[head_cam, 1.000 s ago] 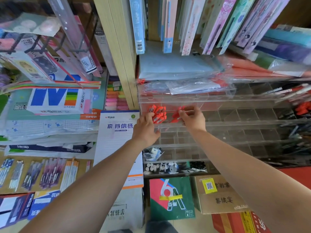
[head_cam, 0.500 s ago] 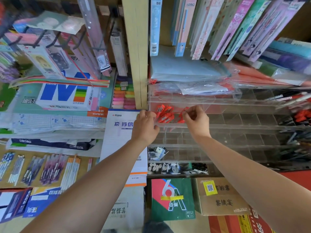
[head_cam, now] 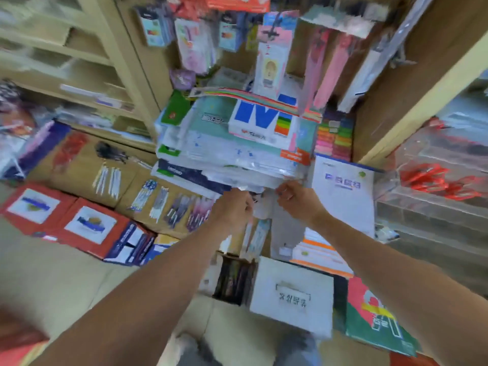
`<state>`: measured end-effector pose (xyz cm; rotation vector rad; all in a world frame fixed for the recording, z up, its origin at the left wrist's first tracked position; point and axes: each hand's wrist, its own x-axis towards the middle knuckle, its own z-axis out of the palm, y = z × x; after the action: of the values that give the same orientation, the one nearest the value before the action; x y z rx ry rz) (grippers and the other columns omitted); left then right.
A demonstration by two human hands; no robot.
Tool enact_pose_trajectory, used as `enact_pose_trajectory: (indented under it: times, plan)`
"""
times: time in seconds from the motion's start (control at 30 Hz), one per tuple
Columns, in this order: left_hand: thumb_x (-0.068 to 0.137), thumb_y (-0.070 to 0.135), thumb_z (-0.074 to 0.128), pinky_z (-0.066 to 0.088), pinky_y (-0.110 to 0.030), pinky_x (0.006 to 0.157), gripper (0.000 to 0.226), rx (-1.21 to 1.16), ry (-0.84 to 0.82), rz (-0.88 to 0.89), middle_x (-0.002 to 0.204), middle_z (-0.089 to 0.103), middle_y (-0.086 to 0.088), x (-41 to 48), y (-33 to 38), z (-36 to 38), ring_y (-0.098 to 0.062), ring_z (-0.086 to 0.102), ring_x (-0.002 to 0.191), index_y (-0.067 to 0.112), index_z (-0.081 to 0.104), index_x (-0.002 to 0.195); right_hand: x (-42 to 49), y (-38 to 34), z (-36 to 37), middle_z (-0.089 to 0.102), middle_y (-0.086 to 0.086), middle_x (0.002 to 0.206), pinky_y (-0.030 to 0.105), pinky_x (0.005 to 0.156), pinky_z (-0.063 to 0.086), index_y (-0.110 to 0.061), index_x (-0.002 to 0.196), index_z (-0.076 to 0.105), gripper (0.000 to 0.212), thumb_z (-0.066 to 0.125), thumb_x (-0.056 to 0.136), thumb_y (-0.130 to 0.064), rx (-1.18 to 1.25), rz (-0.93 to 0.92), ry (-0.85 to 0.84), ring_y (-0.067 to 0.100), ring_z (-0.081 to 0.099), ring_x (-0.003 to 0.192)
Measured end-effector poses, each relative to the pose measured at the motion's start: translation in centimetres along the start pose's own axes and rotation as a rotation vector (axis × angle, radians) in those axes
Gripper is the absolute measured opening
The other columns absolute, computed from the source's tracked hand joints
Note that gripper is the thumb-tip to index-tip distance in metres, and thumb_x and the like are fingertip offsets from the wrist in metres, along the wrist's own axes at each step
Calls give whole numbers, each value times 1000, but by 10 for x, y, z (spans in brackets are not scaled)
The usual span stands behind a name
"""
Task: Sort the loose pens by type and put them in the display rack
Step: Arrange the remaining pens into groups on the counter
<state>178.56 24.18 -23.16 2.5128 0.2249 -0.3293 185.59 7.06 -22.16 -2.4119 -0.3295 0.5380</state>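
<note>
The picture is very blurry. The left hand (head_cam: 235, 207) and the right hand (head_cam: 297, 199) reach out side by side, close together, just under a big pile of paper packs (head_cam: 224, 143). The fingers on both look bent. Something small and white shows between them, but I cannot tell if either hand holds it. Red pens (head_cam: 433, 178) lie in the clear display rack (head_cam: 422, 215), off to the right. More pens (head_cam: 169, 202) lie in rows on brown cardboard (head_cam: 79, 159) to the left.
</note>
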Motion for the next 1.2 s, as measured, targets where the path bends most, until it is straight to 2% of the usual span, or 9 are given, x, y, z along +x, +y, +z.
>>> enact_pose_trajectory:
  times: [0.1,0.2,0.3,0.47,0.6,0.83,0.97,1.07,1.2]
  plan:
    - [90,11,48,43,-35,70,15,83,-78,-52,91,63,-9,-34,-95,-35,-32,61,89,16,60,82,11,-71,76,65,12,96,30,74,47,-13,89,64,11,53,91,-11,-19,-24,-132,29,63,89]
    - [91,12,48,46,-37,71,12,103,-112,-160,91,62,-12,-61,-175,-65,-32,60,85,13,59,86,24,-131,143,62,6,88,42,82,53,-18,82,63,14,56,90,-10,26,-39,-219,26,62,86]
    - [90,13,45,39,-33,58,13,91,-90,-220,77,56,-10,-78,-250,-79,-27,49,69,14,50,78,43,-176,204,59,-1,85,27,69,50,-12,96,67,13,56,90,-12,-5,-77,-311,20,60,81]
    - [96,28,49,47,-39,87,29,36,-50,-447,114,63,-11,-88,-351,-97,-34,56,108,15,57,120,85,-230,298,62,5,86,21,63,55,-14,92,63,13,54,91,-5,9,-91,-443,18,59,66]
    - [95,34,51,42,-39,100,47,-78,-78,-556,133,53,-15,-77,-423,-116,-35,50,122,11,43,136,122,-268,362,62,8,88,40,76,55,-23,81,62,19,58,87,-5,10,-81,-496,22,59,68]
    - [97,26,46,44,-37,97,39,-205,8,-615,131,55,-12,-26,-538,-172,-29,53,118,12,46,133,206,-347,445,63,8,90,42,74,53,-22,87,59,17,50,91,-8,-42,-123,-568,27,65,75]
    - [94,18,44,48,-36,87,21,-209,83,-656,114,62,-11,-4,-598,-199,-30,58,107,13,58,110,251,-379,486,64,5,96,40,83,52,-29,86,56,21,48,93,-11,-93,-126,-604,26,64,87]
    - [94,17,43,46,-33,81,23,-227,95,-715,107,65,-10,17,-647,-212,-29,60,101,9,59,108,280,-396,521,64,4,94,38,85,52,-23,93,59,15,48,93,-12,-90,-105,-627,29,66,89]
    - [93,18,45,49,-37,88,25,-243,37,-730,115,64,-10,52,-712,-223,-31,58,107,10,59,112,318,-414,567,63,6,96,43,88,52,-22,94,60,16,49,92,-10,-74,-63,-621,29,63,94]
